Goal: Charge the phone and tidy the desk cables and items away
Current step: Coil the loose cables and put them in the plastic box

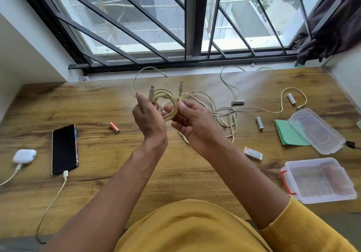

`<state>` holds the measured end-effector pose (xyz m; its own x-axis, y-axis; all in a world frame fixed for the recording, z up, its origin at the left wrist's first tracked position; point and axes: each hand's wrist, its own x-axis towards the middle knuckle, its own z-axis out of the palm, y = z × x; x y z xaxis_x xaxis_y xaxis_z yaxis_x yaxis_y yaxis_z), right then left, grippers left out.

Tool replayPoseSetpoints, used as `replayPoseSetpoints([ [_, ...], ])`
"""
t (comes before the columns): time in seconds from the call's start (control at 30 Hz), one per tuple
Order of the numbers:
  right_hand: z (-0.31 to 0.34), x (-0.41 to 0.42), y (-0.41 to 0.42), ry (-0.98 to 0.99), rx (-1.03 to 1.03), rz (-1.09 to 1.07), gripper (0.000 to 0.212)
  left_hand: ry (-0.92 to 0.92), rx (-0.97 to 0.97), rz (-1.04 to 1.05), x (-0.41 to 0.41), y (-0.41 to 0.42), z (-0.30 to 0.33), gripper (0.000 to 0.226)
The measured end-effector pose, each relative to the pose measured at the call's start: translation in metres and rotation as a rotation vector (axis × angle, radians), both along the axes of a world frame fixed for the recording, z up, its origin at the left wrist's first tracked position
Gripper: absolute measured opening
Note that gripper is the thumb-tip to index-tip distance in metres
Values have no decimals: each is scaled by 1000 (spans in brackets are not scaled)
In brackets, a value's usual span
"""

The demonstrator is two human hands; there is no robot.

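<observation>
1. Pale-yellow cable wound into a loose coil (169,105) sits raised above the middle of the wood-grain desk (109,99), held between both hands.
2. At the coil's 9 o'clock side the left hand (149,118) grips the loops with curled fingers, one grey plug (151,93) standing up beside its thumb. At 3 o'clock the right hand (192,123) pinches the strand below the second plug (180,90) between thumb and fingers.
3. Charging looks done: the black slab phone (64,149) lies at the desk's 8 o'clock with a white connector in its bottom edge, and a white earbud case (24,155) next to it is plugged in as well.
4. So the step in hand is the tidying, most likely finishing this coil.
5. Next, the loose ends need tucking so the coil holds, then it wants stowing in the clear plastic box with red clips (316,180) at 4 o'clock.
6. More pale cables (230,113) and several cylindrical batteries (259,122) lie scattered from 1 to 3 o'clock, not yet gathered; the box's clear lid (316,130) rests on a green pad (287,134).
</observation>
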<state>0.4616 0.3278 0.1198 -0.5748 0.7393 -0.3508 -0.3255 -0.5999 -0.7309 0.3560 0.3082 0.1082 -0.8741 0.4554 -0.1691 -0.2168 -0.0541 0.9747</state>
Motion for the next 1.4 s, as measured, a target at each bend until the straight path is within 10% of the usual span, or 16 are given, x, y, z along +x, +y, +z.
replayPoseSetpoints([
  [1.13, 3, 10, 17, -48, 338, 385, 15, 246, -152, 46, -11, 6, -12, 72],
  [1.4, -4, 0, 6, -122, 394, 158, 11, 147, -204, 36, -12, 7, -15, 67],
])
